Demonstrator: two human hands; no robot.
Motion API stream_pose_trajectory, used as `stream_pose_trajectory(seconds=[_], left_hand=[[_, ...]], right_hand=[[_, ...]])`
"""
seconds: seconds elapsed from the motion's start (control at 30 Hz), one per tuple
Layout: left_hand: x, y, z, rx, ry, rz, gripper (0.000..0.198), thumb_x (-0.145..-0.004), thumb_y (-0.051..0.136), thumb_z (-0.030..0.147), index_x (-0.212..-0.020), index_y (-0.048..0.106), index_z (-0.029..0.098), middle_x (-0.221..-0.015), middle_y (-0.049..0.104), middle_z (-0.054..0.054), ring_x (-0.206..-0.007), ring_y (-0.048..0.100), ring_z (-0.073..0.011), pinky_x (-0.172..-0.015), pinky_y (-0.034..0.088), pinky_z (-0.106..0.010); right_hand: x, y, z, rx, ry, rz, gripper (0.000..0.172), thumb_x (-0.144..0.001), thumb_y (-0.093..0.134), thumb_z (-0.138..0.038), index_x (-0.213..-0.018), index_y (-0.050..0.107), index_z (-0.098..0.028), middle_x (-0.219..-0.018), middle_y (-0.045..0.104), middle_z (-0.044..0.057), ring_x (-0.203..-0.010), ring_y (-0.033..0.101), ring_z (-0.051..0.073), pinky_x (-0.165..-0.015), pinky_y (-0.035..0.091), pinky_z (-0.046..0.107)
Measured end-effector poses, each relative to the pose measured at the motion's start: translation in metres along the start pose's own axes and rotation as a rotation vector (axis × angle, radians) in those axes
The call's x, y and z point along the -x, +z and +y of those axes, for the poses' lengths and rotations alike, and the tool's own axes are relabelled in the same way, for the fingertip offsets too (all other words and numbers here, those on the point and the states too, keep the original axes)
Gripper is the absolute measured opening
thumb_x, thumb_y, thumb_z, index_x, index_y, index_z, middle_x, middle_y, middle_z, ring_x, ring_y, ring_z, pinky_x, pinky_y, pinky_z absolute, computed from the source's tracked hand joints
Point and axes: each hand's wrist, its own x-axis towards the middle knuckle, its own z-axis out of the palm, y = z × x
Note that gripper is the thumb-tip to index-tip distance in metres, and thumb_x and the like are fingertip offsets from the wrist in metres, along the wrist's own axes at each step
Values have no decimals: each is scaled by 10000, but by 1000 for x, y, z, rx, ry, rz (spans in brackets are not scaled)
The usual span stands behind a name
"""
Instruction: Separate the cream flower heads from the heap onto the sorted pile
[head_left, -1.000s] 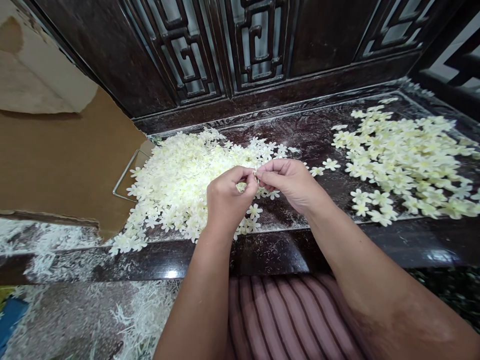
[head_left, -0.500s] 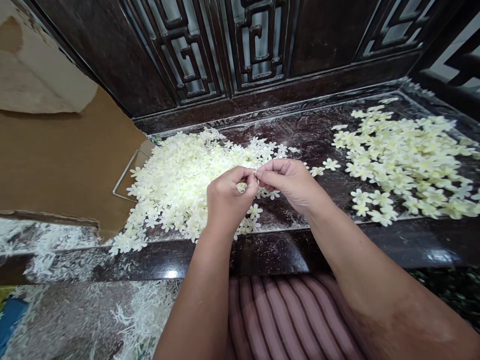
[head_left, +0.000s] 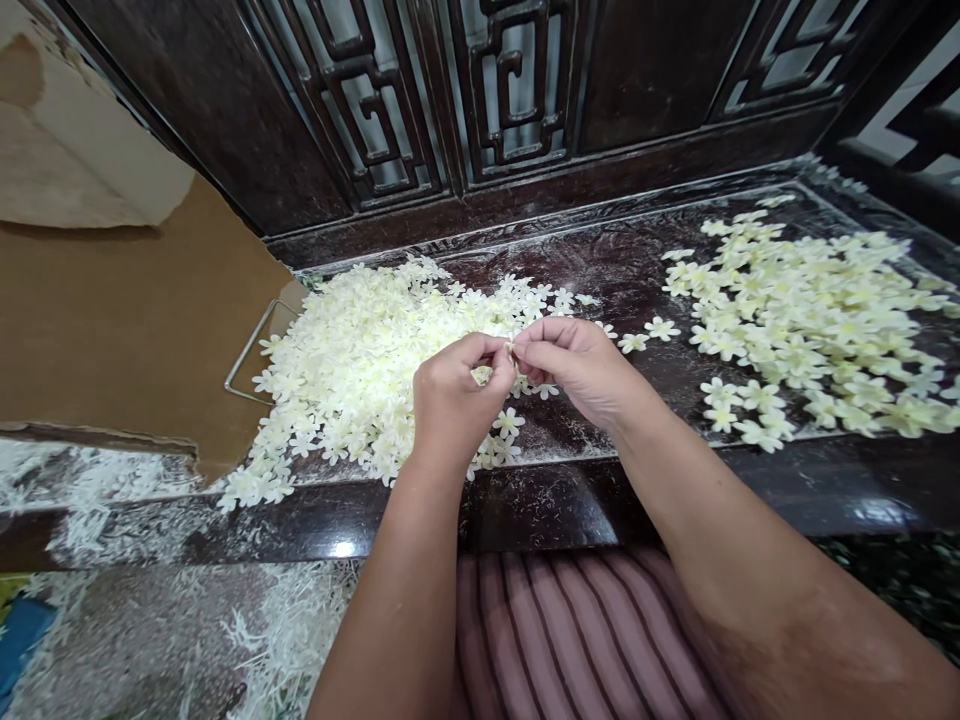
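My left hand point(head_left: 454, 395) and my right hand point(head_left: 574, 362) meet fingertip to fingertip over a dark wooden bench point(head_left: 615, 270). Both are pinched shut on one small pale artificial flower point(head_left: 511, 351), of which only a sliver shows between the fingers. Just behind and to the left of my hands lies a big heap of white fabric flowers point(head_left: 360, 350). A second, yellower spread of flowers point(head_left: 810, 320) covers the bench's right side.
A carved dark wooden backrest point(head_left: 495, 90) rises behind the bench. Brown cardboard point(head_left: 127, 320) with a wire handle point(head_left: 251, 345) lies at the left. White plastic scraps point(head_left: 150, 610) litter the floor at lower left. My striped lap point(head_left: 577, 640) is at the bottom.
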Motion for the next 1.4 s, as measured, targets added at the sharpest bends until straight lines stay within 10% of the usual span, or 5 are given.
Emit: stream_pose_trajectory(seconds=[1.4], left_hand=[[1, 2, -1, -61, 15, 21, 118, -744, 567, 133, -718, 677, 168, -692, 706, -5, -629, 636, -114, -605, 516, -235]], right_hand=[[0, 4, 0, 70, 39, 74, 75, -649, 671, -128, -595, 623, -150, -507, 542, -29, -464, 436, 57, -469, 358, 219]])
